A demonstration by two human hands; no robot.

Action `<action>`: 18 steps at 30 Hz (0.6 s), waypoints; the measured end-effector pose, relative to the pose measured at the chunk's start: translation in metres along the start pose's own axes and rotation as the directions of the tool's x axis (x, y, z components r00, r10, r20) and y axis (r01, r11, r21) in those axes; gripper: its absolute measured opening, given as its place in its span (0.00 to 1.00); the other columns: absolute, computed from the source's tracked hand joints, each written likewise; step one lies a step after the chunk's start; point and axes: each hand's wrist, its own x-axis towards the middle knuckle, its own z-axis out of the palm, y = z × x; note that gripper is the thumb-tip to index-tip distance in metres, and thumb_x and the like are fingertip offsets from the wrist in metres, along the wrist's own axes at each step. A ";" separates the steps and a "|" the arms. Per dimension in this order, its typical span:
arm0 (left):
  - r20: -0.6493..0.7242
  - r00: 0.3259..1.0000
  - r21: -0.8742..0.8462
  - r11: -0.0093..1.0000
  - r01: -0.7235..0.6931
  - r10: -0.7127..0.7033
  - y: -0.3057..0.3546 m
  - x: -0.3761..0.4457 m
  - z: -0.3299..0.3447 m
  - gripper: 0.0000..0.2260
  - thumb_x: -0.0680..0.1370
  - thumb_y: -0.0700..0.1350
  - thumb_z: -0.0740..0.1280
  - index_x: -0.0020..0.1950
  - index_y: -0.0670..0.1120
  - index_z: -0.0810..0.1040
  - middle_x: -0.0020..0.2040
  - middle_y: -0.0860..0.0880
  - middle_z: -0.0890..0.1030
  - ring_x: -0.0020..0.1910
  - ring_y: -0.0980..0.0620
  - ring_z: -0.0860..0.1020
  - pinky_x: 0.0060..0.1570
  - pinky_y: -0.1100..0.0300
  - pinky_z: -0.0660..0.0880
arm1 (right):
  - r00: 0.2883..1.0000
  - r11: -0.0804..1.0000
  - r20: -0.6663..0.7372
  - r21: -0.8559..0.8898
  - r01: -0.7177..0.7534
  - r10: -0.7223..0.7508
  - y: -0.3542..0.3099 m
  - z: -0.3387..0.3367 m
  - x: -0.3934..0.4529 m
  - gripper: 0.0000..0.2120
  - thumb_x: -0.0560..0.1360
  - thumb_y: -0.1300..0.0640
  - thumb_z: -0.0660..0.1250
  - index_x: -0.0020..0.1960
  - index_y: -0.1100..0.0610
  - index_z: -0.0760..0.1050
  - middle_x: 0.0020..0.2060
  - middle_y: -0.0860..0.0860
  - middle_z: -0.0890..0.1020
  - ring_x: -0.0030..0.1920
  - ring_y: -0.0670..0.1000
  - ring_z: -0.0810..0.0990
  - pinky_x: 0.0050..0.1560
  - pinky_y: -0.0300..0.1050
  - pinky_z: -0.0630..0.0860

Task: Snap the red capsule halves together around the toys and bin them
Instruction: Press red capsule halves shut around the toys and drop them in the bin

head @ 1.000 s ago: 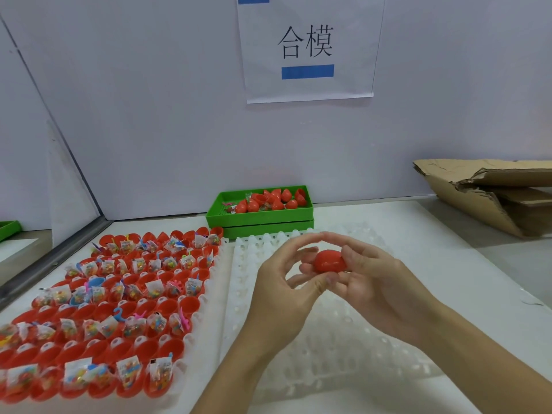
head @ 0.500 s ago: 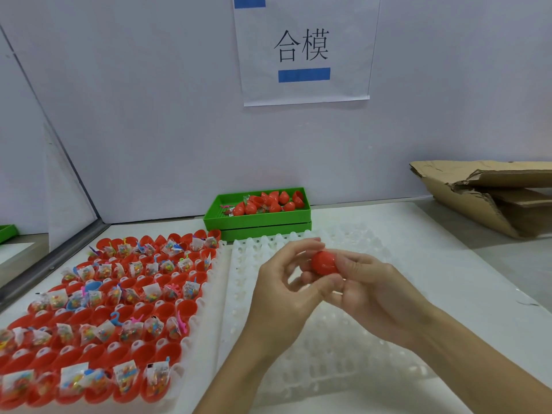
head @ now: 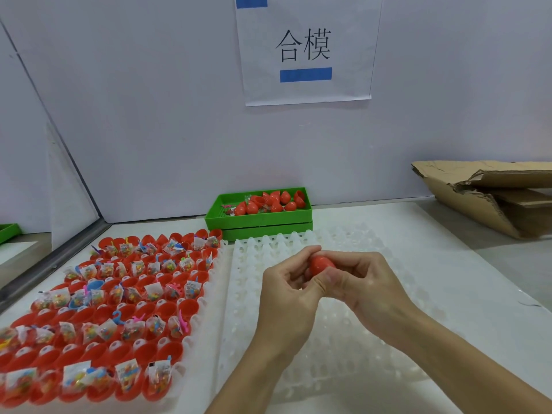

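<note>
— Above the empty white tray (head: pixel 373 339), what is being held?

— A red capsule (head: pixel 321 264) is pinched from both sides: the left hand (head: pixel 288 294) and the right hand (head: pixel 367 282) are curled round it, probably so the halves can be squeezed shut.

— And the green bin (head: pixel 258 219)?

— It is set at the back of the table (head: pixel 448 264), where finished capsules are collected. Filled halves (head: pixel 119 297) are kept at the left.

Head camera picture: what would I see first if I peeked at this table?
First, two hands, the left hand and right hand, pinching one red capsule in the middle. To the left sits a big tray of red capsule halves holding bagged toys. At the back wall, a green bin holds finished capsules.
</note>
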 end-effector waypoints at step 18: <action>-0.077 0.994 0.095 0.993 -0.069 0.076 0.002 0.009 -0.011 0.09 0.72 0.44 0.76 0.48 0.53 0.80 0.46 0.52 0.85 0.50 0.56 0.82 0.47 0.68 0.77 | 0.977 0.982 -0.171 -0.118 -0.150 0.128 -0.006 -0.009 0.001 0.14 0.72 0.58 0.72 0.57 0.60 0.79 0.44 0.58 0.87 0.46 0.58 0.87 0.44 0.42 0.82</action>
